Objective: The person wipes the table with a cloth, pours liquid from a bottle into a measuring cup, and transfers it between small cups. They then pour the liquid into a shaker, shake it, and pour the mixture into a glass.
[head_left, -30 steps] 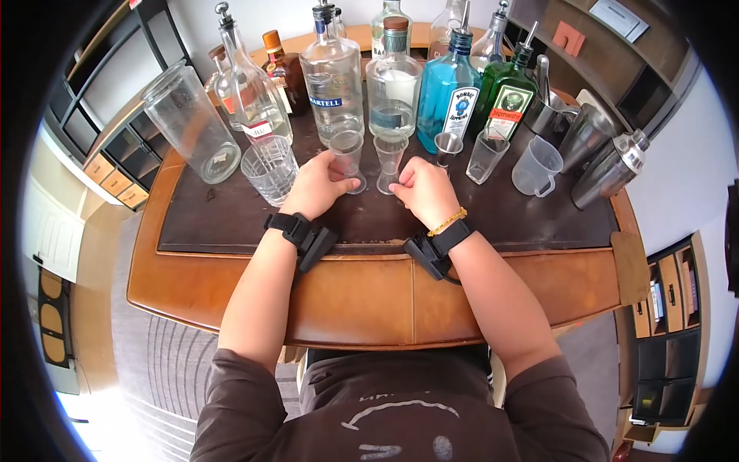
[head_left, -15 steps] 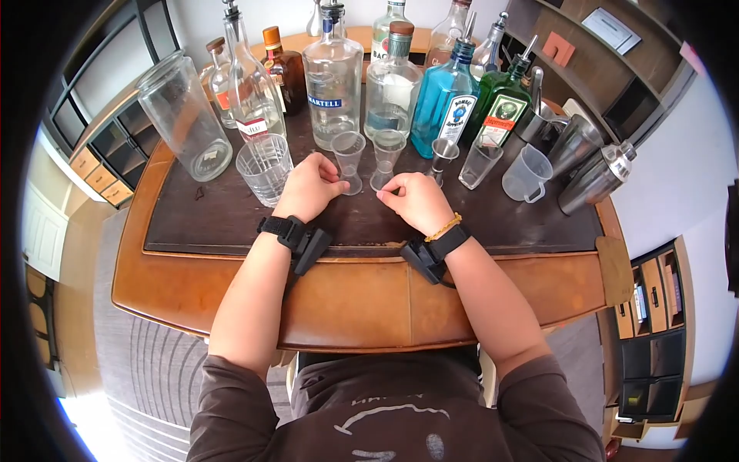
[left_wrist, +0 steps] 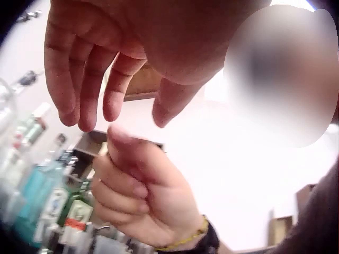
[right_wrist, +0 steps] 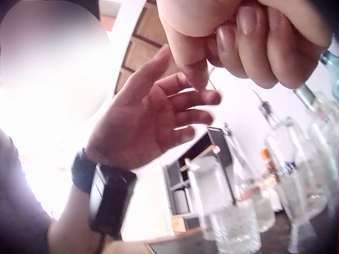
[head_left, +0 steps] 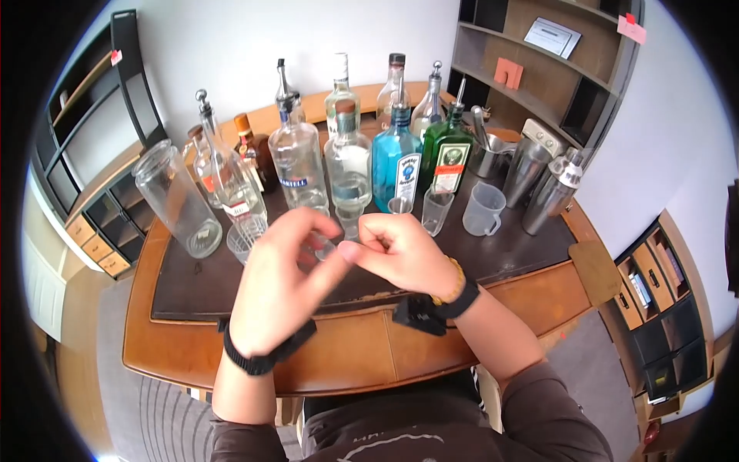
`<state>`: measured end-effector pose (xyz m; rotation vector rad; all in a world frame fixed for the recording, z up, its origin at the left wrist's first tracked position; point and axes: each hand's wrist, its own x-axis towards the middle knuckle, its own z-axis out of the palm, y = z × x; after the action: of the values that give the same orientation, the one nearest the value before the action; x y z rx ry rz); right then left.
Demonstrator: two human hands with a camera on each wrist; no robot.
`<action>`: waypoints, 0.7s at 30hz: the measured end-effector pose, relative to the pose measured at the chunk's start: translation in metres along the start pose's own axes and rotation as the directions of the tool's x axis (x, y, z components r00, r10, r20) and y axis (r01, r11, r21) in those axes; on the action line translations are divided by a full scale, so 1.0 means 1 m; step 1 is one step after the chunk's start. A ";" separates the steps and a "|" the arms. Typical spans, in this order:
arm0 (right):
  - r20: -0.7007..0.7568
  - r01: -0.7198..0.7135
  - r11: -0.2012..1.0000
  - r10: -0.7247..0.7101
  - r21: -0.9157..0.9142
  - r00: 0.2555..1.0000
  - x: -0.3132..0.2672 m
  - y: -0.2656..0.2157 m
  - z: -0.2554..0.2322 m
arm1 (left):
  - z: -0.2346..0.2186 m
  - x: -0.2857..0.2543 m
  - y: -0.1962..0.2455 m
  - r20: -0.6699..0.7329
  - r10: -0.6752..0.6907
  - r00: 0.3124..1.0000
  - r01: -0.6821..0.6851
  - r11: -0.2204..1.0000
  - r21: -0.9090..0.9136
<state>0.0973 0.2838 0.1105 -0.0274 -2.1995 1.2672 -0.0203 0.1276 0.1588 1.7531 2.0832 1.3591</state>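
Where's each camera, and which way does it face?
Head: worn there, facing forward and down at the desk; left hand, right hand, forearms and shirt show.
Left wrist: strapped there, looking past its fingers toward the right hand.
Right wrist: likewise, looking past curled fingers toward the left hand.
Shared: both hands and bottles.

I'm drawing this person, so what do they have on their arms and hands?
Dark brownish sleeves that stop near the elbows. Behind the left hand is a black strap with a chunky black box. Behind the right hand are another black strap and a yellow bracelet. No gloves.
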 end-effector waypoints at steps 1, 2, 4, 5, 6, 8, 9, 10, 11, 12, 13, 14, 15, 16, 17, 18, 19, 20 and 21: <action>0.026 0.034 0.994 -0.036 0.103 0.999 -0.001 -0.022 -0.005 | -0.001 0.000 0.011 0.000 0.183 0.983 -0.183 0.981 -0.062; -0.041 0.125 0.962 -0.118 0.241 0.992 -0.003 -0.041 -0.005 | 0.001 0.000 0.018 -0.021 0.288 0.957 -0.288 0.949 -0.128; -0.140 0.215 0.934 -0.181 0.284 0.973 -0.004 -0.067 -0.004 | 0.009 0.009 0.028 -0.072 0.496 0.865 -0.500 0.862 -0.077; -0.238 0.387 0.894 -0.335 0.224 0.912 -0.001 -0.070 0.004 | 0.014 0.015 0.032 -0.084 0.599 0.796 -0.598 0.801 0.040; -0.185 0.362 0.882 -0.318 0.303 0.930 -0.003 -0.072 0.005 | 0.018 0.014 0.039 -0.101 0.552 0.827 -0.550 0.833 0.053; -0.177 0.503 0.825 -0.472 0.257 0.864 -0.007 -0.058 0.003 | 0.028 0.023 0.042 -0.166 0.649 0.743 -0.636 0.761 0.129; -0.287 0.602 0.752 -0.534 0.268 0.795 -0.003 -0.056 0.013 | 0.035 0.023 0.045 -0.174 0.646 0.743 -0.652 0.758 0.031; -0.358 0.675 0.613 -0.572 0.411 0.738 0.002 -0.038 0.034 | 0.042 0.018 0.047 -0.058 0.608 0.792 -0.610 0.789 -0.069; -0.432 0.721 0.446 -0.589 0.530 0.683 0.017 -0.048 0.039 | 0.047 0.014 0.047 0.063 0.566 0.822 -0.551 0.819 -0.162; -0.351 0.786 0.583 -0.706 0.206 0.616 0.010 -0.040 0.023 | 0.048 0.015 0.051 0.101 0.605 0.789 -0.583 0.791 -0.188; -0.347 0.784 0.588 -0.705 0.199 0.618 0.011 -0.042 0.023 | 0.049 0.017 0.054 0.136 0.645 0.752 -0.612 0.760 -0.219; -0.368 0.797 0.589 -0.718 0.131 0.591 0.011 -0.041 0.025 | 0.052 0.019 0.052 0.084 0.714 0.695 -0.667 0.684 -0.294; -0.386 0.807 0.587 -0.732 0.062 0.562 0.010 -0.039 0.029 | 0.059 0.018 0.053 -0.012 0.746 0.666 -0.708 0.626 -0.327; -0.403 0.813 0.582 -0.746 -0.006 0.531 0.010 -0.040 0.033 | 0.065 0.016 0.048 -0.019 0.750 0.661 -0.712 0.618 -0.334; -0.417 0.815 0.575 -0.760 -0.074 0.499 0.011 -0.043 0.037 | 0.074 0.016 0.036 -0.064 0.775 0.628 -0.744 0.574 -0.342; -0.429 0.813 0.566 -0.774 -0.139 0.465 0.011 -0.047 0.041 | 0.083 0.015 0.022 -0.108 0.796 0.595 -0.773 0.531 -0.348; -0.440 0.808 0.554 -0.788 -0.203 0.430 0.010 -0.046 0.047 | 0.092 0.015 0.008 -0.151 0.814 0.561 -0.800 0.487 -0.350; -0.450 0.798 0.541 -0.802 -0.265 0.394 0.010 -0.048 0.052 | 0.099 0.015 -0.002 -0.193 0.828 0.526 -0.825 0.443 -0.350; -0.457 0.785 0.528 -0.814 -0.325 0.358 0.010 -0.050 0.057 | 0.104 0.013 -0.009 -0.234 0.839 0.491 -0.848 0.400 -0.348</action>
<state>0.0738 0.2151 0.1343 0.5448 -1.3534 0.4968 0.0291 0.1966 0.0972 2.6626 0.6132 1.8089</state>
